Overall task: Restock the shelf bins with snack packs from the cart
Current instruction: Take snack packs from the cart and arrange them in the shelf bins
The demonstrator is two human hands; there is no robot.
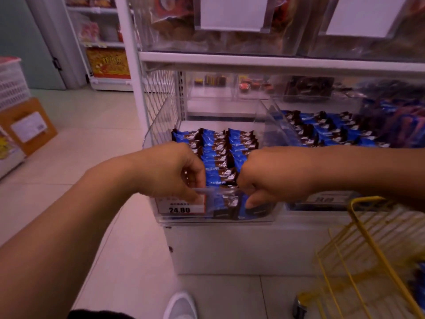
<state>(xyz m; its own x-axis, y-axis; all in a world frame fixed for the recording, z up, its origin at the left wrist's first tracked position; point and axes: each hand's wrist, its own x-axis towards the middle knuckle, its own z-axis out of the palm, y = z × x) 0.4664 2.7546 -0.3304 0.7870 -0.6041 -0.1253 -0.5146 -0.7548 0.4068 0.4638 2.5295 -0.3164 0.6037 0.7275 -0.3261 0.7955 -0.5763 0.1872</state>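
At the front lip of the clear plastic shelf bin (pixel 158 125), both hands are working inside the bin's near end. The left hand (pixel 171 170) has its fingers curled down over the front wall, just above the white price label (pixel 179 207), and seems to pinch a pack, though what it holds is mostly hidden. The right hand (pixel 273 178) is curled too, its fingertips pressing a blue-and-brown foil snack pack (pixel 226 204) down against the inside of the front wall.

The blue-and-brown packs already in the bin (pixel 218 153) stand on edge in three neat rows that run from front to back. Each pack's long axis lies across the bin, left to right, and the printed faces tilt up toward the camera. The front packs under the hands look less settled, leaning against the wall, not standing in line.

The likely trouble is here at the front: if the hands let go before these packs are wedged upright, they could flop flat or slide, and a hard push could topple the rows behind like dominoes. The curled fingers could also catch the bin's thin front wall and tug the bin forward off the white shelf (pixel 253 58). The yellow wire cart (pixel 368 238) stands close at the right, just below the right forearm, so a quick swing back for more packs may knock it.
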